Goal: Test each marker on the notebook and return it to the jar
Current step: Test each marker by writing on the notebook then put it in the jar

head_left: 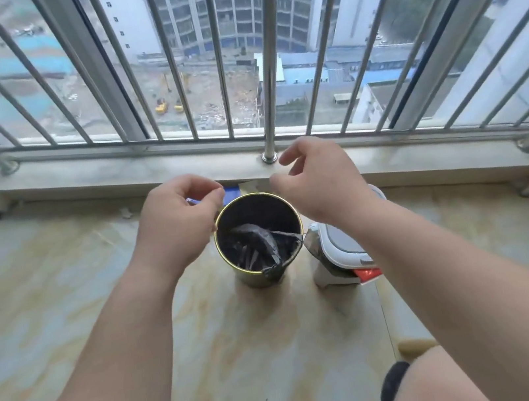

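Note:
No marker, notebook or jar shows in the head view. A round dark bin with a gold rim stands on the tiled floor, and a crumpled black bag lies inside it, draped over the rim at the front right. My left hand hovers at the bin's left rim, fingers curled with thumb against forefinger, and I see nothing between them. My right hand hovers above the bin's right rim, fingers loosely curled and empty.
A white lidded bin stands just right of the dark one, with a red item at its base. A blue object lies behind the bin under the stone sill. Steel window bars rise ahead. My knee is at the lower right.

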